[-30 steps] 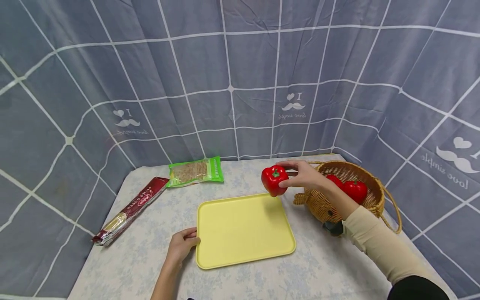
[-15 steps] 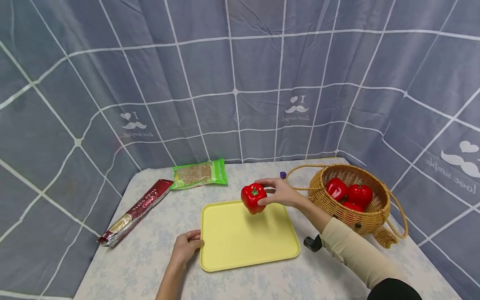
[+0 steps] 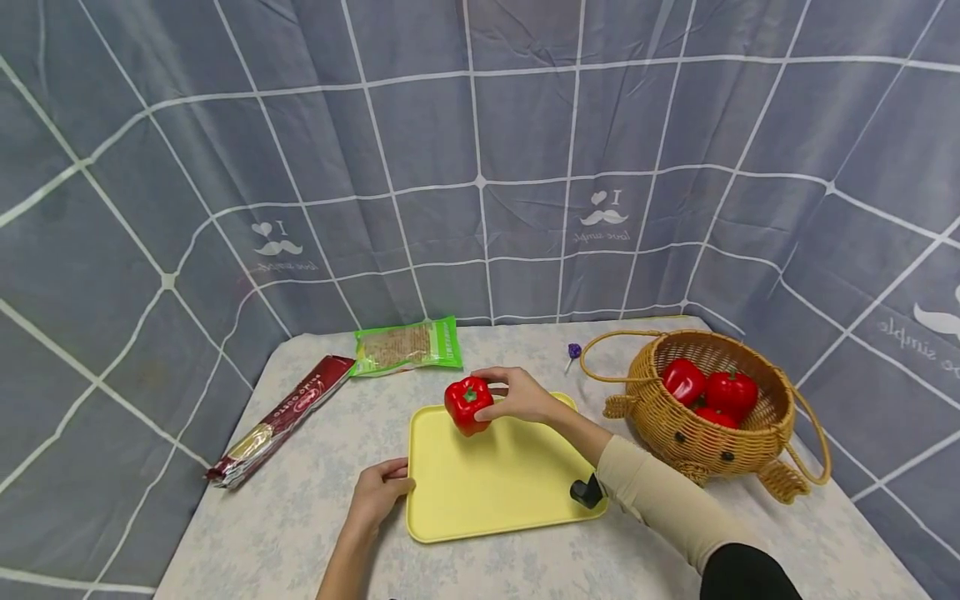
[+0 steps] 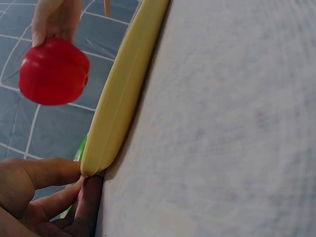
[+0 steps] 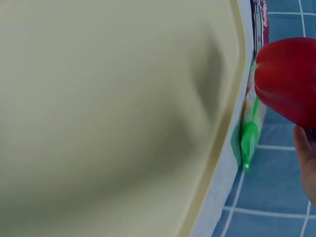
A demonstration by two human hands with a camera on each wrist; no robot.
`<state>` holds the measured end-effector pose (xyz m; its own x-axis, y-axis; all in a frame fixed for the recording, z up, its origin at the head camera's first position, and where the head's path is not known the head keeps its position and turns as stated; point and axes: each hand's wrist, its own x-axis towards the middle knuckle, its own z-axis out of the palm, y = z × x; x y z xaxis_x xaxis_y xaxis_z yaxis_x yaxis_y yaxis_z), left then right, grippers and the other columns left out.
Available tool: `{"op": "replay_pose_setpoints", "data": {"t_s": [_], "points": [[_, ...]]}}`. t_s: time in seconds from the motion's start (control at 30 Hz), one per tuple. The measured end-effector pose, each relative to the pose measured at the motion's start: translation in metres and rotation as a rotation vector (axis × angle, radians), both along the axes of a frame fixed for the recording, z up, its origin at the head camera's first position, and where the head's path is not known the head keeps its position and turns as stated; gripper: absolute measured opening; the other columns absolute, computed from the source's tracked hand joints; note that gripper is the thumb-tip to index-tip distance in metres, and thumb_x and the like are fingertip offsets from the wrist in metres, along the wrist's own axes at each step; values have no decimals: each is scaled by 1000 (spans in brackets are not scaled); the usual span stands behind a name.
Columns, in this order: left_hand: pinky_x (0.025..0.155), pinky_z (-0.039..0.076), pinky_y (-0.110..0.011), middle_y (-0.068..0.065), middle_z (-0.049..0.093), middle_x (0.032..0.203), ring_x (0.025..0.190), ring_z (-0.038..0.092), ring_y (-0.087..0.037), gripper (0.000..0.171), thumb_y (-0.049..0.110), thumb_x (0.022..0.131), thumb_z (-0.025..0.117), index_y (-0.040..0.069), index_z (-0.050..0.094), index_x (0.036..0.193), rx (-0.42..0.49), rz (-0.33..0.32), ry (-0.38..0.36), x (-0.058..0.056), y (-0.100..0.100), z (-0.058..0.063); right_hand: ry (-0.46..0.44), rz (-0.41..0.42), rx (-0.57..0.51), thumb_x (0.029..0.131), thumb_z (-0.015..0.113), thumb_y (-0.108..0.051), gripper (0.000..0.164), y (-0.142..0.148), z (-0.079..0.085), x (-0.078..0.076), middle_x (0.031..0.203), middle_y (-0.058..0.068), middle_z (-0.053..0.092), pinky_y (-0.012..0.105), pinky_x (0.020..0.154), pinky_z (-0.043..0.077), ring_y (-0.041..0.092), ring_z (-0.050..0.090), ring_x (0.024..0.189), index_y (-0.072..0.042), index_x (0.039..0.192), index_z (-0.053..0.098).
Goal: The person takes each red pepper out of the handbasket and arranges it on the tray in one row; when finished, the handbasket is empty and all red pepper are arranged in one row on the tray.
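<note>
1. I count four red peppers in all: one in my right hand (image 3: 517,396) and three in the wicker basket (image 3: 712,450).
2. My right hand grips the held pepper (image 3: 467,405) from its right side, fingers and thumb curled round it. The pepper hangs just above the far left corner of the tray (image 3: 495,483); the left wrist view shows a gap beneath it.
3. One yellow tray lies near the front edge of the table (image 3: 300,517), at mid-width.
4. My left hand (image 3: 378,492) pinches the tray's left edge near the front corner, thumb on the rim and fingers curled against its side.
5. One basket stands near the table's right edge.
6. Two packets lie toward the far left corner: one green packet (image 3: 408,346) and one long dark red packet (image 3: 281,421).
7. One small purple item (image 3: 573,351) lies near the far edge.
</note>
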<state>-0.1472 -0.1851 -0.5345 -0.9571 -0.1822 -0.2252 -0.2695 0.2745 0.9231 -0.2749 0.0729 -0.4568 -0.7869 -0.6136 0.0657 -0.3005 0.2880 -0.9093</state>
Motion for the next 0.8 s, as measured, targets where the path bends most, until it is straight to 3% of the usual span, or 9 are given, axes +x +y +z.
{"op": "replay_pose_setpoints", "data": {"t_s": [0.47, 0.8], "points": [[65, 52, -22, -20, 66, 106, 83, 61, -13, 44, 0, 81, 66, -11, 60, 123, -9, 11, -3, -1, -1, 4, -12, -29, -9, 74, 83, -10, 69, -54, -25, -10, 135, 16, 58, 38, 100, 50, 31, 55, 126, 1, 136, 53], [68, 53, -24, -18, 67, 105, 84, 61, -14, 43, 2, 82, 68, -10, 61, 123, -7, 2, -12, -2, 0, 0, -52, -47, 10, 76, 82, -10, 72, -74, -34, -8, 139, 16, 55, 38, 99, 50, 33, 55, 127, 0, 139, 50]]}}
